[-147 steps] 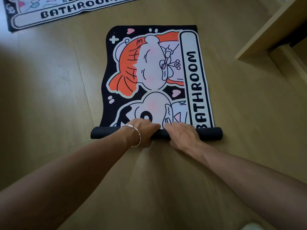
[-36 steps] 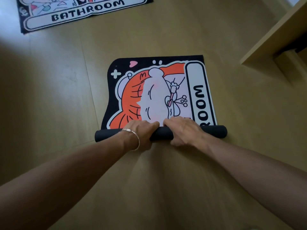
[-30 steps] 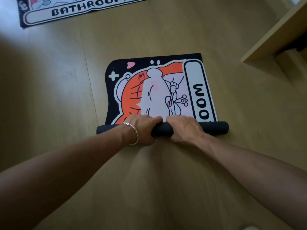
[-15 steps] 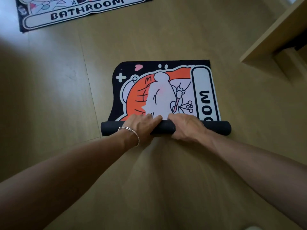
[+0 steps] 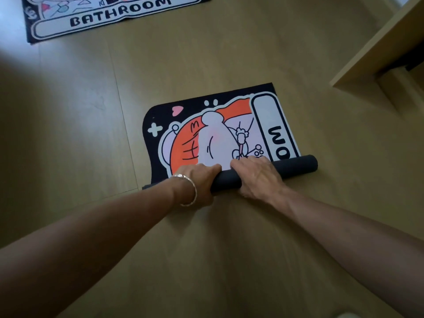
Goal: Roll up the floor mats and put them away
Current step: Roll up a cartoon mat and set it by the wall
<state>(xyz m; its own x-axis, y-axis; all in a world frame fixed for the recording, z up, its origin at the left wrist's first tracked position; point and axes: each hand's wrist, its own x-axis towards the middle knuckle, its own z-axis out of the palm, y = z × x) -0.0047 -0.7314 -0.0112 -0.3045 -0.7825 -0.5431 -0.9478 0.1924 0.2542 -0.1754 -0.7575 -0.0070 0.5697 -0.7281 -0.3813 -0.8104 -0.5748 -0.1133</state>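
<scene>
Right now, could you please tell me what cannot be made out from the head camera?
- Half-rolled mat: print wound into its roll is hidden in the head view; only the word's last letters show.
- Roll's left part: behind the left hand and wrist; another stretch under the right hand.
- Second mat: cut off by the top edge.
- Wooden furniture: cut off by the right edge; cannot tell what it is.

Open floor (image 5: 68,134) stretches left of the half-rolled mat (image 5: 218,138) and beyond it, up to a second mat (image 5: 110,17) lying flat at far left. At right, wooden furniture (image 5: 378,47) juts in, a strip of floor between.
</scene>
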